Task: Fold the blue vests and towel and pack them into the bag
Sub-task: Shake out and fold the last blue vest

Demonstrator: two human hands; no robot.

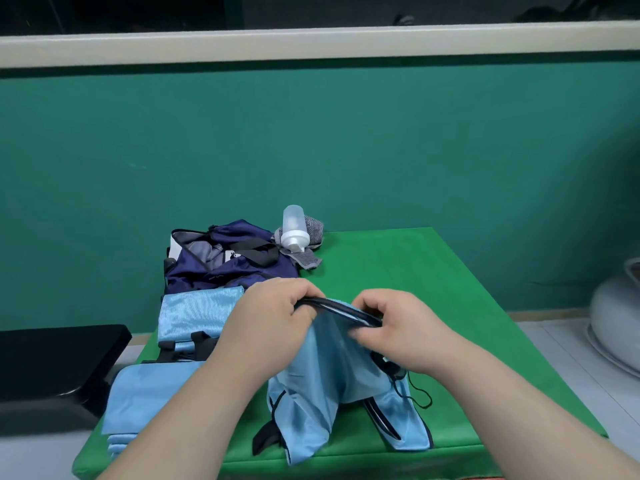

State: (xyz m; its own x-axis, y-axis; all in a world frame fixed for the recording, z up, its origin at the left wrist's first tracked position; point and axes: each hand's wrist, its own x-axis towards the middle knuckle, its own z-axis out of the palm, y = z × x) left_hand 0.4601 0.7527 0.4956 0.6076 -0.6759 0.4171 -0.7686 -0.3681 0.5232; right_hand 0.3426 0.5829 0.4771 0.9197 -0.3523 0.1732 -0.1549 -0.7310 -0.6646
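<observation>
Head camera: A person's left hand (273, 306) and right hand (398, 323) grip the dark-trimmed edge of a light-blue vest (322, 382), fingers curled round the trim. The hands sit close together but apart. The gripped edge is raised while the rest of the vest drapes down, its lower folds resting on the green counter (433, 271) near the front edge. A thin black cord (420, 396) hangs from the vest at four o'clock of the right hand.

At eleven o'clock from the vest, a navy bag (228, 265) lies open at the counter's far-left corner, black straps across its top. A folded ribbed blue cloth (197, 311) lies just in front of the bag, at nine o'clock from the left hand. A stack of folded blue cloth (145, 396) occupies the near-left corner, at eight o'clock from the vest, overhanging the counter's edge.

At twelve o'clock, a clear bottle (294, 226) with a white cap rests on a grey striped cloth (313, 233) beside the bag. A black object (52, 358) stands off the counter at nine o'clock, and a white pot (616, 317) at three o'clock.
</observation>
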